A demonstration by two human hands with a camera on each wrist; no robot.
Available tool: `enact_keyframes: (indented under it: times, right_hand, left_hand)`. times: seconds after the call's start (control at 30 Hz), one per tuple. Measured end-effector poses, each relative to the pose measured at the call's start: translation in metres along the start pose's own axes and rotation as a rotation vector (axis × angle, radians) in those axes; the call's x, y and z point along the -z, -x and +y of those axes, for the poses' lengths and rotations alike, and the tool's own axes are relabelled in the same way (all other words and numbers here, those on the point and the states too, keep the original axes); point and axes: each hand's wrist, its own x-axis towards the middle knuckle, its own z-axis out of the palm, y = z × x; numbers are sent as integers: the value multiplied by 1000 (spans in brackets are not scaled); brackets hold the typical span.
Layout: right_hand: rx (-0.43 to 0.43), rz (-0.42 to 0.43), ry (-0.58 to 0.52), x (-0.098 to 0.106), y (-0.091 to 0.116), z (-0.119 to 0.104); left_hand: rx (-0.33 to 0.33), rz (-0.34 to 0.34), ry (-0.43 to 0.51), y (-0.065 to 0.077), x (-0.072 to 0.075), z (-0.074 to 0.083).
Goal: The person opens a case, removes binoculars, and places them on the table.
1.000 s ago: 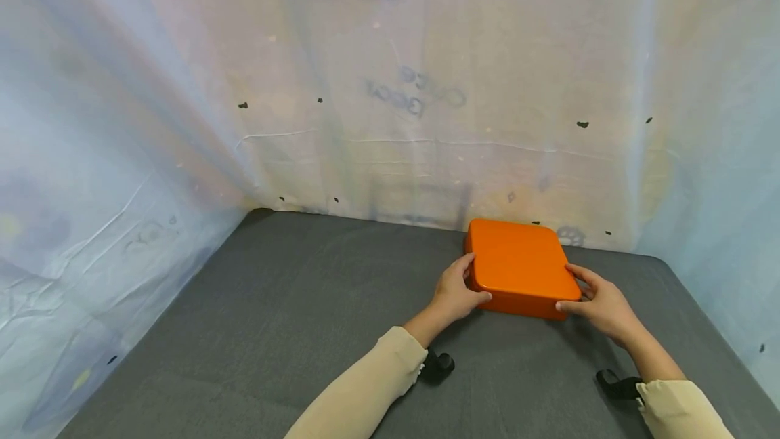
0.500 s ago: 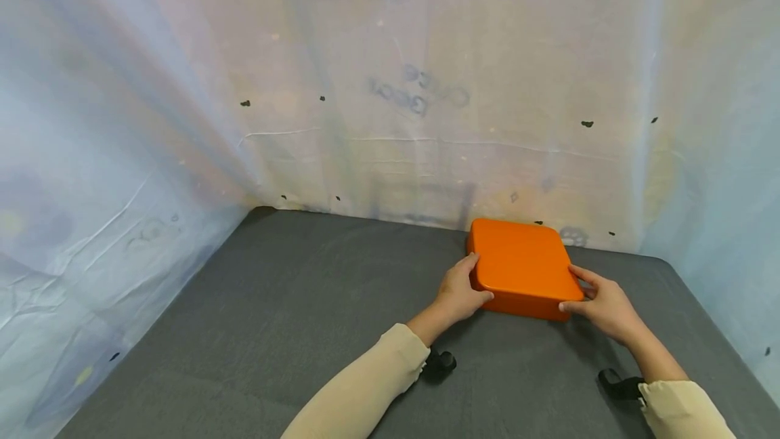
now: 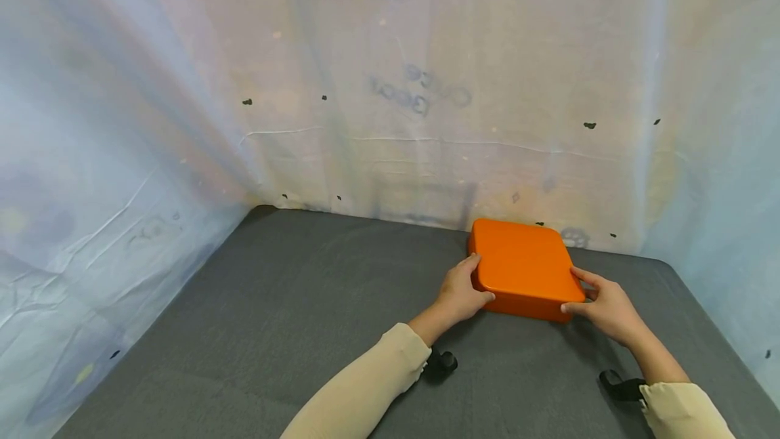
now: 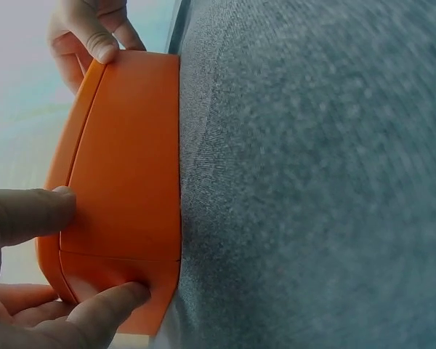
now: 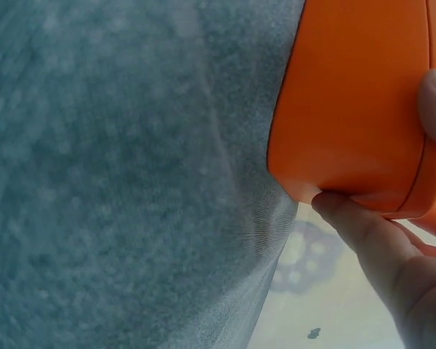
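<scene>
An orange box (image 3: 525,259) with rounded corners sits flat on the grey cloth near the back of the table. My left hand (image 3: 458,293) grips its front left corner, thumb on the front face and fingers along the left side. At the front right corner, my right hand (image 3: 611,309) holds it the same way. The left wrist view shows a thin seam near the top of the box (image 4: 127,160), with the left thumb touching beside it. In the right wrist view, a fingertip presses the side of the box (image 5: 349,109) low down.
Grey cloth (image 3: 292,310) covers the table. A pale patterned curtain (image 3: 365,154) hangs right behind the box, and more sheeting stands at the left and right. Black straps (image 3: 443,363) hang at both wrists below the cream sleeves.
The whole view has shifted very slightly, so the box and both hands appear a little further right. Both hands keep their hold on the box, which stays in place on the cloth.
</scene>
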Motion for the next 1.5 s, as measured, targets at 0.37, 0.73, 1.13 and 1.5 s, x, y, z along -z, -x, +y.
enact_keyframes:
  times: [0.37, 0.73, 1.13, 1.5]
  right_hand:
    - [6, 7, 15, 1, 0, 1]
    - [36, 22, 30, 1, -2, 3]
    - [-30, 20, -20, 0, 0, 4]
    - [5, 30, -15, -4, 4, 8]
  left_hand:
    - [4, -6, 15, -2, -2, -2]
    - [-15, -1, 45, -1, -3, -3]
    - [-8, 15, 66, 0, -2, -4]
    - [19, 9, 44, 4, -2, -1]
